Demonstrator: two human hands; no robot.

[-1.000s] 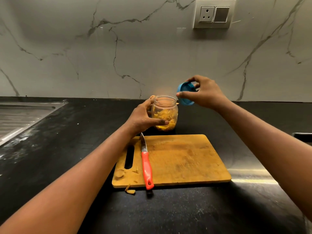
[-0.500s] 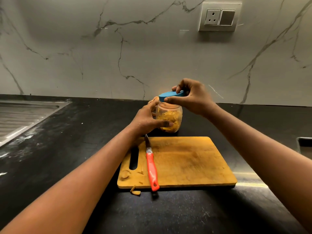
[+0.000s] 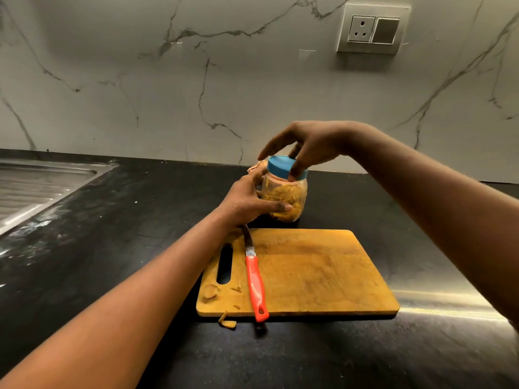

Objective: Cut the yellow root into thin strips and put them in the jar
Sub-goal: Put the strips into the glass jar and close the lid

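**Lid meets jar, centre frame:** on the black countertop (image 3: 112, 248), just beyond the wooden cutting board (image 3: 317, 270), our left hand (image 3: 247, 200) wraps the clear jar (image 3: 293, 210) while our right hand (image 3: 311, 147) grasps its blue lid (image 3: 280, 165) by the rim.

The jar, roughly half full of yellow root strips (image 3: 286, 193), looks light and smooth-walled to us. It is likely to skid or twist, so we judge a low wrap round its belly the right hold. The strips look soft and limp. The red-handled knife (image 3: 254, 273) lies on the board's left side, with root scraps (image 3: 226, 322) off its near corner.
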